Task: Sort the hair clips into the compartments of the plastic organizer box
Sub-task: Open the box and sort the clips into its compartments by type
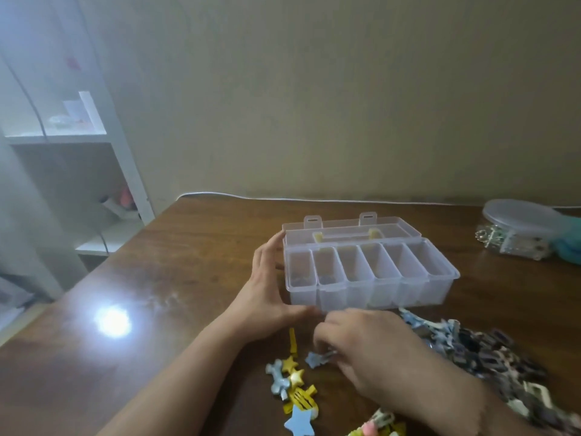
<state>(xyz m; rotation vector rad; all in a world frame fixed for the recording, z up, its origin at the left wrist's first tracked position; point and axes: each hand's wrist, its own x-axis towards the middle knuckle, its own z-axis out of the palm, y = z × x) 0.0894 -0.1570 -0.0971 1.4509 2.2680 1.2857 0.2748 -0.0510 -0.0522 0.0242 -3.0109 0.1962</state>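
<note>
A clear plastic organizer box [371, 294] stands open on the brown table, its lid [352, 229] folded back and several long compartments showing. My left hand [267, 291] rests against the box's left end, fingers straight along the wall and thumb at the near corner. My right hand [371, 350] is just in front of the box, blurred, with its fingers curled over a pale blue star clip [316, 359]. Loose clips lie near me: yellow stars [294, 371], a blue bone-shaped clip [278, 377], a yellow striped clip [301, 401] and a blue star [300, 423].
A large heap of dark and pale clips [490, 357] spreads along the right of the table. At the back right are a round lidded plastic container [518, 218] and a teal object [570, 243]. A white shelf unit [78, 136] stands left of the table.
</note>
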